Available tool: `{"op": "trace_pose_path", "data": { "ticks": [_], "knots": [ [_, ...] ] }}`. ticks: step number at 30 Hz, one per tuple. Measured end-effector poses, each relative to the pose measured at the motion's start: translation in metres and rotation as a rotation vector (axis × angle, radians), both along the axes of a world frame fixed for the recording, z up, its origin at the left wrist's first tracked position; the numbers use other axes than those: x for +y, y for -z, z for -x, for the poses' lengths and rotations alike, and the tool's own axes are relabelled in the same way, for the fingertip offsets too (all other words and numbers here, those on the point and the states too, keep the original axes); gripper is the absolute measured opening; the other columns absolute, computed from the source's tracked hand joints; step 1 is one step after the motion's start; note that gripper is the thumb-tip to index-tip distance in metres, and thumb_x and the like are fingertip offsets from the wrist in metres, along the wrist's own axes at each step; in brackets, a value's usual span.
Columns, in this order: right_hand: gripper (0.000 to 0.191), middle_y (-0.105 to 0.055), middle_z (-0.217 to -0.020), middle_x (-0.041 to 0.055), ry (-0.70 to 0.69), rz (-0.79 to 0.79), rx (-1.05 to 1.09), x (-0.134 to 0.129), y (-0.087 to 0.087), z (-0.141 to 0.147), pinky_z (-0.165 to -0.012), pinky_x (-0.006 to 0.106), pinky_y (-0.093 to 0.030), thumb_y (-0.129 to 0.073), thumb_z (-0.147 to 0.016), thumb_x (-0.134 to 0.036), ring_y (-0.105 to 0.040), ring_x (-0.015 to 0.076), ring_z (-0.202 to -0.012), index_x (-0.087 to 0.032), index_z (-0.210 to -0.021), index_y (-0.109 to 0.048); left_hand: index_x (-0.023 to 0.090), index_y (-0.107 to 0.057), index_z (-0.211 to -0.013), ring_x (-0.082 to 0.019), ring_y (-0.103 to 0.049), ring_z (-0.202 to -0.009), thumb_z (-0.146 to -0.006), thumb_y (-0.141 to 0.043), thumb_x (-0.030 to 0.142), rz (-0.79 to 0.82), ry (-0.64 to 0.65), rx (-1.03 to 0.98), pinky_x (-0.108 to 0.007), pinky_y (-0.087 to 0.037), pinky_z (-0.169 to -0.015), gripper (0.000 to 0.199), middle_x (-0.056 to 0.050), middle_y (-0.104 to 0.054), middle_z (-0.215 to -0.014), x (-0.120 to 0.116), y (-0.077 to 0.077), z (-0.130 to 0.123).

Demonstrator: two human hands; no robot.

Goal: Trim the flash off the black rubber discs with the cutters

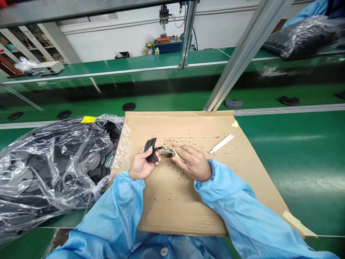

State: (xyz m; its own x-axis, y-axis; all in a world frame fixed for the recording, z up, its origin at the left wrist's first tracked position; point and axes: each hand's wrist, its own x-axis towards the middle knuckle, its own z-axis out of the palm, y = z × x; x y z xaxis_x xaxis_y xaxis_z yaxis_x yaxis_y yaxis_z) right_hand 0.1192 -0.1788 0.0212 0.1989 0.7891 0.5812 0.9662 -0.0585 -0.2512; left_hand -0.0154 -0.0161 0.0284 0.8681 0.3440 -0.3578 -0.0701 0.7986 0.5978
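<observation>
My left hand (pixel 145 163) is closed on a black curved plastic part (pixel 152 149), with the thumb on its face and the fingers at its lower edge. A thin black stem sticks out of the part toward the right. Closed in my right hand (pixel 194 162) is a pair of pliers (pixel 169 150) with a metal head and pale handles, mostly covered by the fingers. Their jaws are at the stem; whether they grip it is too small to tell. Many tiny black bits lie on the cardboard sheet (pixel 183 212) beneath both hands.
A white-handled knife (pixel 221 144) lies on the cardboard to the right. On the left, a clear plastic bag (pixel 54 158) holds black round parts. Behind runs a green conveyor belt (pixel 167 102) carrying loose black parts (pixel 128 106). A metal post (pixel 242 54) slants up at the right.
</observation>
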Motion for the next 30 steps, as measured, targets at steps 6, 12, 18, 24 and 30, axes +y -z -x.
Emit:
{"op": "trace_pose_path", "data": {
  "ticks": [6, 12, 18, 24, 30],
  "knots": [
    [0.03, -0.068, -0.094, 0.0081, 0.011, -0.074, 0.232, 0.0, 0.002, 0.002, -0.08, 0.031, -0.055, -0.052, -0.095, -0.031, -0.065, 0.0196, -0.085, -0.017, -0.12, -0.06, 0.016, -0.056, -0.083, -0.015, -0.059, -0.062, -0.074, -0.074, 0.023, -0.077, -0.04, -0.035, -0.023, -0.043, -0.052, 0.022, -0.004, -0.064, -0.069, -0.001, 0.0, -0.001],
    [0.033, -0.068, -0.1, 0.0094, 0.098, -0.065, 0.297, -0.001, 0.008, -0.002, -0.082, 0.034, -0.055, -0.05, -0.095, -0.036, -0.066, 0.0206, -0.09, -0.019, -0.122, -0.06, 0.021, -0.056, -0.102, -0.01, -0.058, -0.067, -0.069, -0.08, 0.032, -0.218, -0.206, -0.061, -0.015, -0.034, -0.044, 0.042, -0.002, -0.064, -0.081, 0.002, 0.009, -0.006],
    [0.033, -0.068, -0.1, 0.0104, 0.075, -0.026, 0.246, 0.0, 0.01, 0.0, -0.084, 0.034, -0.054, -0.051, -0.095, -0.036, -0.065, 0.0212, -0.092, -0.016, -0.119, -0.06, 0.024, -0.053, -0.105, -0.011, -0.062, -0.067, -0.072, -0.077, 0.03, -0.21, -0.173, -0.074, -0.023, -0.048, -0.06, 0.042, 0.002, -0.062, -0.078, -0.001, 0.009, -0.007],
    [0.034, -0.068, -0.101, 0.0104, 0.085, -0.007, 0.239, 0.0, 0.01, 0.0, -0.084, 0.035, -0.055, -0.05, -0.095, -0.038, -0.065, 0.0217, -0.091, -0.017, -0.119, -0.06, 0.021, -0.056, -0.1, -0.004, -0.052, -0.055, -0.068, -0.079, 0.015, -0.186, -0.211, -0.032, -0.018, -0.044, -0.054, 0.04, 0.005, -0.059, -0.078, 0.0, 0.008, -0.008],
    [0.036, -0.068, -0.104, 0.0111, 0.023, 0.012, 0.2, 0.0, 0.01, 0.004, -0.087, 0.035, -0.053, -0.05, -0.095, -0.039, -0.064, 0.022, -0.095, -0.016, -0.121, -0.059, 0.022, -0.057, -0.099, -0.01, -0.059, -0.065, -0.075, -0.073, 0.017, -0.048, -0.225, -0.018, -0.019, -0.043, -0.052, 0.03, 0.002, -0.061, -0.08, 0.006, 0.005, -0.007]
  ]
}}
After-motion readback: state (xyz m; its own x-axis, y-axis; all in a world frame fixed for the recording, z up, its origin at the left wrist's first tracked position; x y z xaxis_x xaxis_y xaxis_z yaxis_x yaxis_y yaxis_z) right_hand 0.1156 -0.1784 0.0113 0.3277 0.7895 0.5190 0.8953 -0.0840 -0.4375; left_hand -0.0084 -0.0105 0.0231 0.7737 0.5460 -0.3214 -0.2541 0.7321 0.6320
